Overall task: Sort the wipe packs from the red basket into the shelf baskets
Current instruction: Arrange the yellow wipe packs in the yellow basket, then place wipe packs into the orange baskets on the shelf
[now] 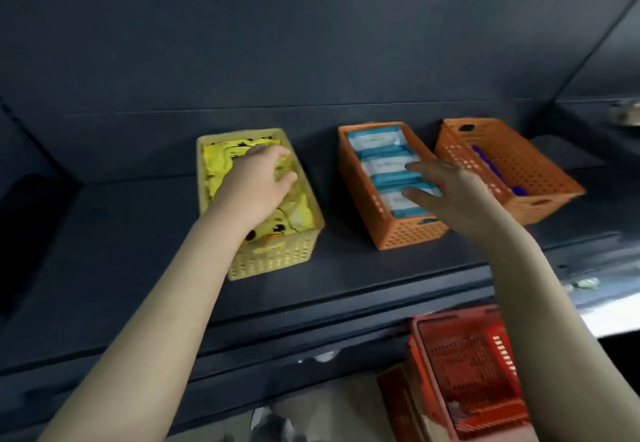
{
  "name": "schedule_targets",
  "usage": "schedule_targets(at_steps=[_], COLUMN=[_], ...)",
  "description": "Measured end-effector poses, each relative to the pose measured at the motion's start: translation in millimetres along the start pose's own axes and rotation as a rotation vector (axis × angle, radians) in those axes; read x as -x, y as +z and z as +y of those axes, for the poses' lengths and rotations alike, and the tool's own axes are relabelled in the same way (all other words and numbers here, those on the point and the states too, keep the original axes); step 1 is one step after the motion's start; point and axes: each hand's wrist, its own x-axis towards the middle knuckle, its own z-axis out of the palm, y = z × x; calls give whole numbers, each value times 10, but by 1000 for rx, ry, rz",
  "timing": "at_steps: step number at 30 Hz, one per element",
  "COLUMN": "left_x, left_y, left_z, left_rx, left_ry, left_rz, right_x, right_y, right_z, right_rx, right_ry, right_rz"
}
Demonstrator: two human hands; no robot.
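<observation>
While the red basket (pixel 450 317) is sitting low, sorting is happening up top.
Left hand (pixel 258 183) is pressing relaxed fingers (pixel 277 154) on yellow duck packs (pixel 216 164); right hand (pixel 448 190) is hovering, fingers spread, just above blue-white packs (pixel 377 143).

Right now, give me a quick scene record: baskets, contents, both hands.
shelf: dark, holds three baskets
yellow basket: yellow duck-print packs
middle orange basket: white and teal packs
right orange basket: purple packs, mostly hidden by its wall
red basket: below the shelf, no packs visible inside
left hand: on the yellow packs, grip unclear
right hand: fingers spread over the middle orange basket, holding nothing
</observation>
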Motion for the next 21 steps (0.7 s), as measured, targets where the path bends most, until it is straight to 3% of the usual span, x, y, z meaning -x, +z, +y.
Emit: schedule_targets(at_steps=[5,8,15,21], left_x=[488,989,2146,2496], left_y=[718,1258,2586,3506], left_z=[879,1317,1867,1854], left_rx=[112,226,265,246], left_ry=[231,278,203,-1], left_rz=[-21,-101,-463,-719], right_x=[1254,2091,3683,4108], right_y=[-352,-407,-293,-47], right_z=[720,1209,2153,2831], right_rx=[-67,-73,-110,-195], right_ry=[221,352,664,823], right_rz=[130,99,-56,-169])
